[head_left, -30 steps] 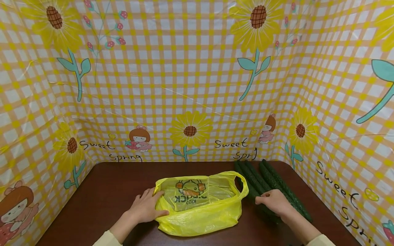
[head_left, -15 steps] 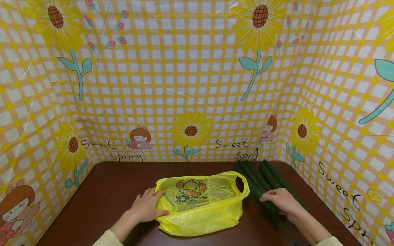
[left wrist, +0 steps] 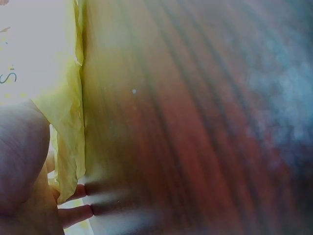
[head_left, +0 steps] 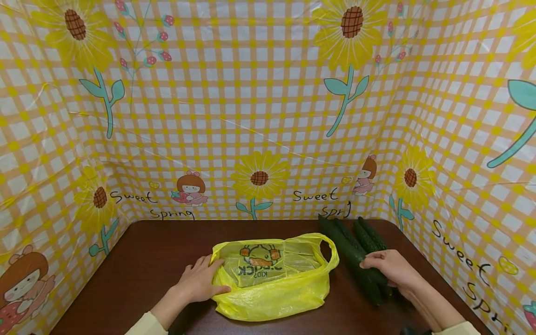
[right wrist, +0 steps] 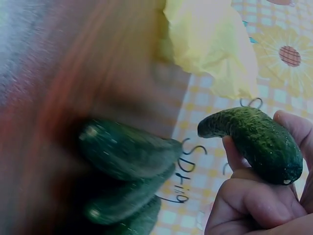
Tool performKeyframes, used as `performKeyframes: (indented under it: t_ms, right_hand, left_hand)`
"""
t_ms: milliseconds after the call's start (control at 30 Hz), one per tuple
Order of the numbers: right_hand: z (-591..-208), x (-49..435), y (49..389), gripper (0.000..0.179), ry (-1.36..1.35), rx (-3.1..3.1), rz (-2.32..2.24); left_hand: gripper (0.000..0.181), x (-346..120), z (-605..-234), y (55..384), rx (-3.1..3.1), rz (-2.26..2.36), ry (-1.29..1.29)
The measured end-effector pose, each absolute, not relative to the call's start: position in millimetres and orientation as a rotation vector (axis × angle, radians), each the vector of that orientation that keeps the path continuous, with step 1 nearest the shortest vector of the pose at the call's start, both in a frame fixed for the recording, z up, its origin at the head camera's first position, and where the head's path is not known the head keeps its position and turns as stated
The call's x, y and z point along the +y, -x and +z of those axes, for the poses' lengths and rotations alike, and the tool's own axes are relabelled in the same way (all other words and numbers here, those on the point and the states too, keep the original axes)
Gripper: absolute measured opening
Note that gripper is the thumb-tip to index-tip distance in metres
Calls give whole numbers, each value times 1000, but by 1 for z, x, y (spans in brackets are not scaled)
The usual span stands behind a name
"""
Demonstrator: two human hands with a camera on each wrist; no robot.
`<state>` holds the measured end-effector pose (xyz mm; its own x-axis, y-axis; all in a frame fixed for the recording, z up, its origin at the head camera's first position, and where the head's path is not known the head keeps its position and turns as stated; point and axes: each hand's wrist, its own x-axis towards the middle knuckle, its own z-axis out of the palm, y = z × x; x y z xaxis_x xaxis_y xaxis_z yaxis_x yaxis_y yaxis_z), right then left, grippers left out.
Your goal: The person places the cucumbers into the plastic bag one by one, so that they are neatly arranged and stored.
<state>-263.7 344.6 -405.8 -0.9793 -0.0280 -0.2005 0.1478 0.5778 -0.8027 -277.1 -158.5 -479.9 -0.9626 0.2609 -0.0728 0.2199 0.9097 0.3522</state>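
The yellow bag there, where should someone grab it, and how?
Probably by the handle loop at its right end, coming from the right: it curves outward and hangs open, a thin strip easy to hook. The right hand holds a cucumber, so it would need freeing first.

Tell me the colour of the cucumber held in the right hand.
The held cucumber is dark green; the right wrist view shows it best.

Checked sunflower sheeting (head_left: 276, 107), apparently plastic, surrounds three sides of a dark brown tabletop (head_left: 159, 251).
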Motion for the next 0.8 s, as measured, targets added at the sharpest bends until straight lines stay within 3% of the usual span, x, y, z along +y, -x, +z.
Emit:
performKeyframes:
  t_ms: [300,800]
  right_hand:
    - [-381,346,261,58,19,2645,-1321]
    - [-358,329,273,58,352,2557,-1308]
  left_hand:
    - [87,-158,-479,277,2951,518,-373]
    - [86,-159,-478,279,2938,501,-374]
